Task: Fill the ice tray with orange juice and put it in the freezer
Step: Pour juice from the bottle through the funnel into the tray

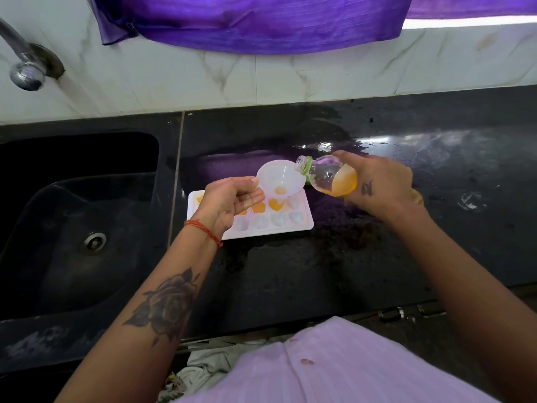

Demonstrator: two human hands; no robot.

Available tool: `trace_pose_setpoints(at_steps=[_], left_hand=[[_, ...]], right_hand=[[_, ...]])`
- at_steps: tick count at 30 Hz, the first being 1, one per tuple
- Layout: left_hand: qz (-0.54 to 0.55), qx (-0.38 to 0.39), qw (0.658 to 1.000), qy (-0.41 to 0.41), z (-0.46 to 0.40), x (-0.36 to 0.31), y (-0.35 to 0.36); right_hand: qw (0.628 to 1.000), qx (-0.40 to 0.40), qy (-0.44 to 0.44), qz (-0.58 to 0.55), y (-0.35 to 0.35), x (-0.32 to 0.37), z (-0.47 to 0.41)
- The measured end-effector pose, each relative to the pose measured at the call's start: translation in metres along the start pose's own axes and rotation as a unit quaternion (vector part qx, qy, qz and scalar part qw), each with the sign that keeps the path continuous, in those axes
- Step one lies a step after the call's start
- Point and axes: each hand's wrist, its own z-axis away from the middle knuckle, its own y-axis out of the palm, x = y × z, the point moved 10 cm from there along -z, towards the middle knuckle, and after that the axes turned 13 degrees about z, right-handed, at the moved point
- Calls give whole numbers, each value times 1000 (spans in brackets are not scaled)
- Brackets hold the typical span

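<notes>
A white ice tray (302,225) with heart-shaped cells lies on the black counter. Several cells in its far rows hold orange juice; the near row looks white. My left hand (232,199) holds a white funnel (279,177) by its rim above the tray, a little juice at its bottom. My right hand (380,187) grips a clear bottle (328,175) with a green neck ring, tilted on its side, its open mouth at the funnel's rim. Orange juice sits in the bottle's lower end.
A black sink (81,222) with a drain lies left of the tray, and a metal tap (26,71) hangs over it. The black counter (377,257) is wet behind the hands. A purple cloth (252,21) hangs on the tiled wall.
</notes>
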Motion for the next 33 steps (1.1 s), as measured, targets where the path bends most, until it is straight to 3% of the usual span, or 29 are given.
trace_pose_setpoints(at_steps=[22,33], left_hand=[[-22,9,1000,-17,-8,19,25],[-24,-1,999,-24,-5,17,24]], right_hand=[[996,-12,-10,85,1,-12,4],[997,-7,-11,74,-1,-10,2]])
